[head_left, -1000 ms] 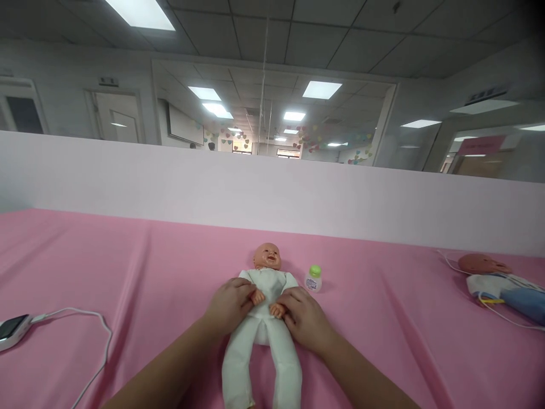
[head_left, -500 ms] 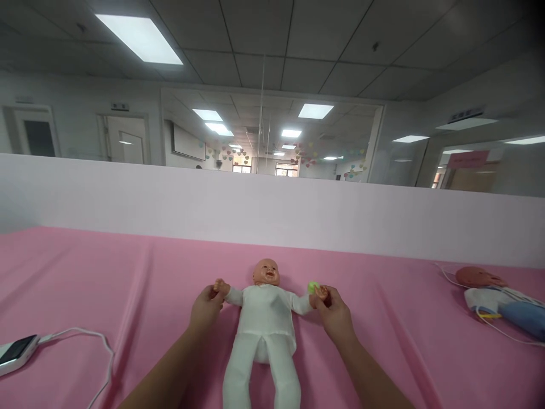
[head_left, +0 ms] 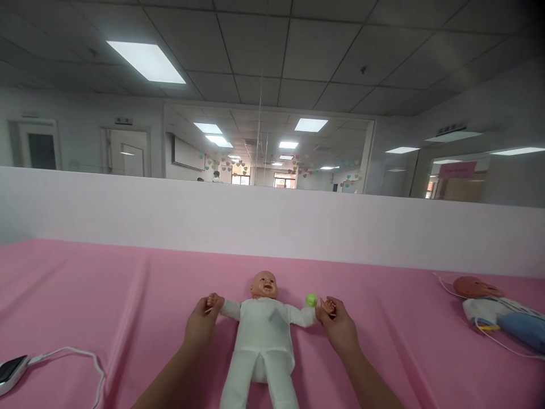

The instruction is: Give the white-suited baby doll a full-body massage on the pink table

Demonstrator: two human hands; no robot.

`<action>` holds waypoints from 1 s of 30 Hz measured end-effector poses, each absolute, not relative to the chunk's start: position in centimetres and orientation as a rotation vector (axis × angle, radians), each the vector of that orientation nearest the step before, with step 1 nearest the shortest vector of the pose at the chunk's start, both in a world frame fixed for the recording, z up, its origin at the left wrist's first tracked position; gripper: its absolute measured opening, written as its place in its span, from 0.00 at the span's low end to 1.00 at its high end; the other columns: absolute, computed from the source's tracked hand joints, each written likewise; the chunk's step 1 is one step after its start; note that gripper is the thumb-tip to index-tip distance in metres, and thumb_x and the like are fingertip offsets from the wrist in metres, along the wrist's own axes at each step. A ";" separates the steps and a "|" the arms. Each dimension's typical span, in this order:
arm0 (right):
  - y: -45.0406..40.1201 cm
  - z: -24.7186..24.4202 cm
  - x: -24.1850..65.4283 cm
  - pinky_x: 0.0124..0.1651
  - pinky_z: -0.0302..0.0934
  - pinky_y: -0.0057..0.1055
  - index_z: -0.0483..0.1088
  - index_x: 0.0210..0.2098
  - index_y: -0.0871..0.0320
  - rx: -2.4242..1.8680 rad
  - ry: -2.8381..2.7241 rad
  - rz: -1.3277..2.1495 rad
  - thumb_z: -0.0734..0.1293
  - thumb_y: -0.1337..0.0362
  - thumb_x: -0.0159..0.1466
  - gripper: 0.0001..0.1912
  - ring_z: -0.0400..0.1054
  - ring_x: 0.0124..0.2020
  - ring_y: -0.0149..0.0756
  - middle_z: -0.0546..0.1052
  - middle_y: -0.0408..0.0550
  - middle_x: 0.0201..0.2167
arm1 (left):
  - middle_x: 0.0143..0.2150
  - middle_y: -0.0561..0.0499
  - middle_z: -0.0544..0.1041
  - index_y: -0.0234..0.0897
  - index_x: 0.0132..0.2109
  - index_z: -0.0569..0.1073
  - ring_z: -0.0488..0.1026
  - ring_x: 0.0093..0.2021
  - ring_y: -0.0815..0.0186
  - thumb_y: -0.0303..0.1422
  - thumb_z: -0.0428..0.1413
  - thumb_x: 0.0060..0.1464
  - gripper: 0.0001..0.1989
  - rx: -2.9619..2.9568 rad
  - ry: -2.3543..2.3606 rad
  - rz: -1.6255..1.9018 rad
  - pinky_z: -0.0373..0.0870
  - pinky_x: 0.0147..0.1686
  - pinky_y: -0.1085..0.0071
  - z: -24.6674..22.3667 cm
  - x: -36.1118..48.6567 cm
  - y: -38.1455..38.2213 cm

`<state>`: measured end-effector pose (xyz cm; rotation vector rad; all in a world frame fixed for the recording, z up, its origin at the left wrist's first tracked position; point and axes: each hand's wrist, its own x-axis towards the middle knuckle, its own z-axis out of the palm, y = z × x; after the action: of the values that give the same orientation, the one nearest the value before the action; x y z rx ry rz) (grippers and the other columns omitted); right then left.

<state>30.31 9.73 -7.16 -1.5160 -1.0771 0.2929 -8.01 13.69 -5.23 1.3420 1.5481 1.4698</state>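
A baby doll (head_left: 264, 335) in a white top and white trousers lies on its back on the pink sheet (head_left: 170, 318), head away from me. Its arms are stretched out to both sides. My left hand (head_left: 201, 322) is closed around the doll's hand on the left. On the right, my right hand (head_left: 342, 328) grips the doll's other hand between thumb and fingers. A small light-green round object (head_left: 311, 300) lies just beside that doll hand, and neither of my hands is on it.
At the left edge lies a white device with a dark screen (head_left: 13, 372), its white cable curling toward me. Far right is a second doll (head_left: 504, 312) in white and blue with thin tubes. A white partition (head_left: 272, 221) with glass above stands behind the sheet.
Both doll arms are spread slightly wider, my hands moving outward with them. The green object now shows clear of the doll's hand. My view has tilted up a little.
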 end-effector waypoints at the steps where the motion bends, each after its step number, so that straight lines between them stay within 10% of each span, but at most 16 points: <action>1: 9.7 -7.1 29.7 0.42 0.74 0.42 0.72 0.53 0.51 -1.472 -1.104 0.274 0.70 0.46 0.58 0.28 0.80 0.38 0.49 0.83 0.48 0.40 | 0.39 0.49 0.82 0.43 0.43 0.75 0.80 0.41 0.54 0.51 0.59 0.57 0.17 1.489 1.545 1.446 0.74 0.39 0.64 -4.9 -7.4 13.1; 10: 7.3 -6.8 22.0 0.53 0.68 0.47 0.79 0.45 0.50 -1.086 -1.933 0.232 0.67 0.68 0.62 0.14 0.74 0.48 0.49 0.82 0.49 0.43 | 0.49 0.48 0.82 0.46 0.46 0.80 0.77 0.51 0.56 0.36 0.55 0.61 0.10 2.340 1.348 0.964 0.68 0.51 0.64 -4.2 -2.4 9.5; 15: 6.9 -6.3 21.3 0.54 0.65 0.43 0.79 0.41 0.50 -1.063 -2.072 0.196 0.68 0.73 0.63 0.13 0.72 0.48 0.45 0.82 0.45 0.42 | 0.41 0.50 0.81 0.44 0.39 0.78 0.77 0.42 0.59 0.29 0.54 0.57 0.08 2.500 1.344 0.752 0.65 0.41 0.68 -3.7 -2.1 9.4; 23: 8.9 -8.0 24.3 0.49 0.72 0.42 0.76 0.50 0.54 -1.131 -1.604 0.262 0.68 0.58 0.65 0.15 0.75 0.45 0.46 0.82 0.52 0.47 | 0.42 0.50 0.83 0.43 0.45 0.79 0.79 0.42 0.58 0.49 0.56 0.61 0.17 1.804 1.522 1.238 0.71 0.41 0.67 -5.1 -4.1 11.4; 30: 11.2 -9.2 31.6 0.36 0.71 0.35 0.73 0.50 0.56 -1.634 -1.039 0.437 0.69 0.51 0.60 0.22 0.76 0.34 0.43 0.82 0.50 0.36 | 0.40 0.44 0.83 0.37 0.46 0.76 0.80 0.38 0.55 0.41 0.55 0.59 0.15 1.341 1.920 1.328 0.73 0.35 0.66 -6.9 -9.3 15.5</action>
<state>31.56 11.18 -9.23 -1.6342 -1.0393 0.4371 -9.33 15.52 -6.93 1.3410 1.9200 1.3281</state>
